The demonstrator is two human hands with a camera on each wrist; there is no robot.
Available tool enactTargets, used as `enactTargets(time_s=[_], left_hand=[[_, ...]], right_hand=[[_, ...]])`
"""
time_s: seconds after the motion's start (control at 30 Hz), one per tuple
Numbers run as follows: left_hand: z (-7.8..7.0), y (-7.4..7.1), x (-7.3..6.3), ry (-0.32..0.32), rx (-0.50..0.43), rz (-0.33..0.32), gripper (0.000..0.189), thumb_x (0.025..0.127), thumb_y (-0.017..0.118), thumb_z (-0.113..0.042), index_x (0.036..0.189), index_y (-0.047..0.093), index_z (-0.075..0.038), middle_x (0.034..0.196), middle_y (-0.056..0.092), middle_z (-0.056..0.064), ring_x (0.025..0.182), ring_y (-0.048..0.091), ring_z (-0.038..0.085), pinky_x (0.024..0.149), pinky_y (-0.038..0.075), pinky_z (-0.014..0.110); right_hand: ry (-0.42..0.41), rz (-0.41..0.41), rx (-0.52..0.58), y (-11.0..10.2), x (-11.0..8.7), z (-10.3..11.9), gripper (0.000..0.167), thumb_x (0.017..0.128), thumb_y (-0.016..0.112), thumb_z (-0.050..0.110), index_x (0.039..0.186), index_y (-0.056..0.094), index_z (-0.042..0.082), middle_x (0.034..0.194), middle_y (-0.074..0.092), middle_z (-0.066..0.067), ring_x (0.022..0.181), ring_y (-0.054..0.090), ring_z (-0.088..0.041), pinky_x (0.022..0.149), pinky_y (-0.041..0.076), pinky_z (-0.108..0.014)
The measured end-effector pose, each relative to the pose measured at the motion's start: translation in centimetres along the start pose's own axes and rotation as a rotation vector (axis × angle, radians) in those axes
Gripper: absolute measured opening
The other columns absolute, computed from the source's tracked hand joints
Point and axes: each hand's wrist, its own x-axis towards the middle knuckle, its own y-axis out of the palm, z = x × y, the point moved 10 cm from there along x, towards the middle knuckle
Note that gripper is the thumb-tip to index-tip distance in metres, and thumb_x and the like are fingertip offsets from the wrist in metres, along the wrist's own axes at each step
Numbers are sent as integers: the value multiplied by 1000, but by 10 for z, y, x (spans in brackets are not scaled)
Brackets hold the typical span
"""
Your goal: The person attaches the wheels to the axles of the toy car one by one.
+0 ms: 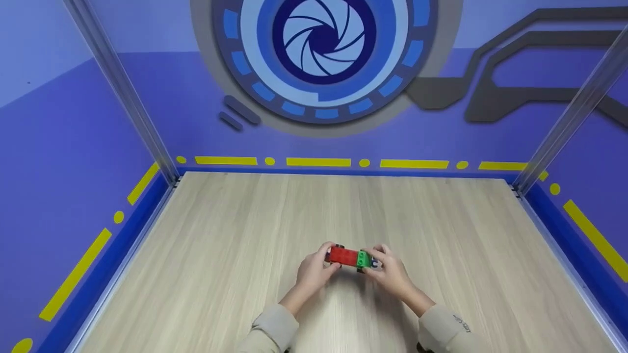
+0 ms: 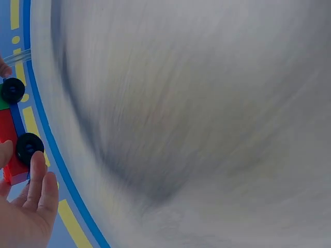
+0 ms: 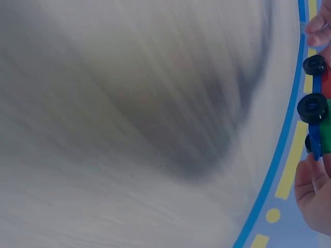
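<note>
Both hands hold a toy car built of blocks, over the near middle of the table. At its left end, my left hand grips the red block part, thumb on the near side and fingers on the far side. My right hand pinches the other end around a green block with studs on top. Black wheels sit along a blue base in the left wrist view. A blue end piece lies by the right fingertips in the right wrist view.
A wood-grain table spreads under the hands, with a soft shadow below the car. Blue panels with yellow dashes stand at the back and both sides. Metal posts rise at the back corners.
</note>
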Motion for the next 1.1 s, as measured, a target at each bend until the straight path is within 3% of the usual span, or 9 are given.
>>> enactTargets(time_s=[0.13,0.3,0.57,0.83,1.1], left_hand=[[3,6,6,-30,45,-12,52,77,66,-24,124,45,-18,87,66,3,55,45,6,50,34,22],[7,13,13,-52,73,-20,43,76,67,-26,116,52,-18,93,67,6,68,54,12,57,40,27],[14,26,20,-90,82,-3,39,75,68,-30,111,56,-19,81,65,2,65,52,11,57,40,28],[20,34,20,-124,72,31,42,76,67,-30,115,56,-18,99,66,4,84,60,16,71,47,34],[23,35,20,-114,86,28,41,76,67,-30,114,58,-17,104,65,4,91,62,20,72,48,35]], right_hand=[[42,6,-12,-1,5,-12,41,73,69,7,112,61,14,107,52,-4,96,52,-20,82,44,-40],[109,36,-45,1,12,-28,45,75,67,7,118,57,15,115,52,-8,107,49,-25,88,41,-45],[153,81,-47,8,19,-44,44,77,64,5,120,55,11,115,53,-7,106,51,-25,82,46,-40],[165,111,-61,13,20,-51,43,77,63,5,119,55,9,111,55,-7,104,53,-27,84,44,-43],[250,138,-7,16,18,-57,44,79,62,7,122,53,13,115,53,-7,107,51,-25,84,44,-41]])
